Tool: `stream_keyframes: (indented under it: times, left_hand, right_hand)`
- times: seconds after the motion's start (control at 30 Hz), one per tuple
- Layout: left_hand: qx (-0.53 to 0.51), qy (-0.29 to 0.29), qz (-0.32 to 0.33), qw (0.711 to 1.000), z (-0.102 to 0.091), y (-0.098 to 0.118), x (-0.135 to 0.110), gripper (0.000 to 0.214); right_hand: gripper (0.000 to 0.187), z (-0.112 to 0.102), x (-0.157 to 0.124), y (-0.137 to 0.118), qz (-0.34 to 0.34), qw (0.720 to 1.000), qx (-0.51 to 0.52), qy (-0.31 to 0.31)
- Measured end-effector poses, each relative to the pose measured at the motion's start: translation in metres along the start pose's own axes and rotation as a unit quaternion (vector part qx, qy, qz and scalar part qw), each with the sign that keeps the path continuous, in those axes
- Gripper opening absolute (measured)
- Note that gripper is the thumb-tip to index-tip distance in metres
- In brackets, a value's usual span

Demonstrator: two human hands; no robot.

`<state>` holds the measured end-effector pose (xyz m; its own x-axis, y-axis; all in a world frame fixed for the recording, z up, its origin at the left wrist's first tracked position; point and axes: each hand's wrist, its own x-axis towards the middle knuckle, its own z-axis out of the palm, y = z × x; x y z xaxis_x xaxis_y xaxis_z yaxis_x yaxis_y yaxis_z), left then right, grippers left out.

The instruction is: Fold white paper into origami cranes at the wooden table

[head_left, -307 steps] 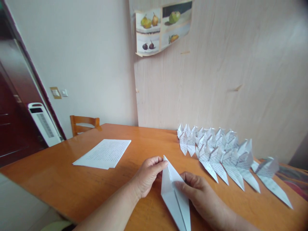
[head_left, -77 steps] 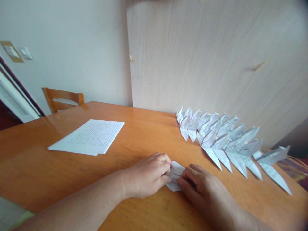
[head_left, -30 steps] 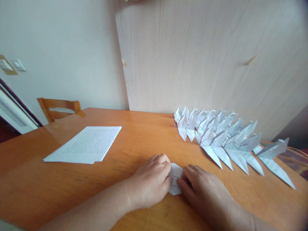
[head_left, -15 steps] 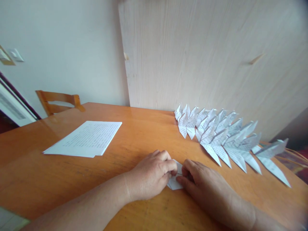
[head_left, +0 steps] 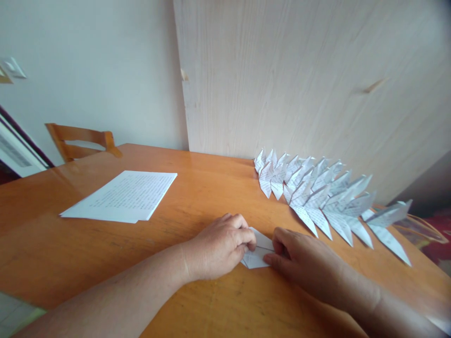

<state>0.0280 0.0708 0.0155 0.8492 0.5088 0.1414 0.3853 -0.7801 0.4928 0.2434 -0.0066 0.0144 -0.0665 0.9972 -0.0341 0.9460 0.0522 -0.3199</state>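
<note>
Both the left hand (head_left: 218,246) and right hand (head_left: 305,263) clamp fingertips on a small folded paper (head_left: 259,257), near the row of folded paper figures (head_left: 317,197). They seem to be creasing it, which wants firm, even pressure.

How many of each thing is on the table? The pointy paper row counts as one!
2 hands: left hand, right hand
1 small folded paper between them
1 stack of printed sheets
1 row of folded paper pieces, too overlapped to count singly
Total: 5
</note>
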Motion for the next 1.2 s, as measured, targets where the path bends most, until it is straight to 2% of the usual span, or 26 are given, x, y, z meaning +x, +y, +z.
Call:
stream_keyframes:
  times: [0.37,0.43,0.5,0.57,0.63,0.73,0.87,1.03,1.2]
  left_hand:
    - [-0.005,0.008,-0.004,1.000,0.002,-0.001,0.000,0.022]
    - [-0.001,0.008,-0.002,1.000,0.003,-0.002,0.000,0.022]
    - [0.001,0.009,0.001,1.000,0.003,-0.003,0.000,0.022]
    - [0.000,0.011,0.000,1.000,0.003,-0.003,0.000,0.020]
    - [-0.002,0.011,-0.001,1.000,0.003,-0.003,0.000,0.019]
    - [-0.001,0.010,0.001,1.000,0.002,-0.002,0.000,0.020]
    - [-0.005,0.013,0.001,1.000,0.003,-0.002,0.000,0.021]
    - [-0.013,0.016,-0.001,1.000,0.004,-0.003,0.000,0.021]
    - [-0.002,0.008,0.009,1.000,0.005,-0.006,0.002,0.019]
  right_hand:
    - [0.012,-0.014,-0.004,0.019,-0.019,0.999,0.039,0.003]
    - [0.013,-0.014,-0.004,0.016,-0.046,0.995,0.079,0.028]
    - [0.017,-0.012,-0.006,0.008,-0.101,0.987,0.114,0.051]
    - [0.021,-0.010,-0.010,-0.001,-0.158,0.980,0.121,0.032]
    - [0.022,-0.008,-0.016,-0.010,-0.194,0.976,0.103,-0.001]
    - [0.023,-0.003,-0.020,-0.018,-0.221,0.974,0.058,-0.012]
    - [0.023,0.009,-0.018,-0.022,-0.260,0.965,-0.011,0.023]
    - [0.015,0.021,-0.016,-0.026,-0.250,0.962,-0.097,0.059]
    - [0.014,0.023,-0.017,-0.024,-0.253,0.965,-0.038,0.064]
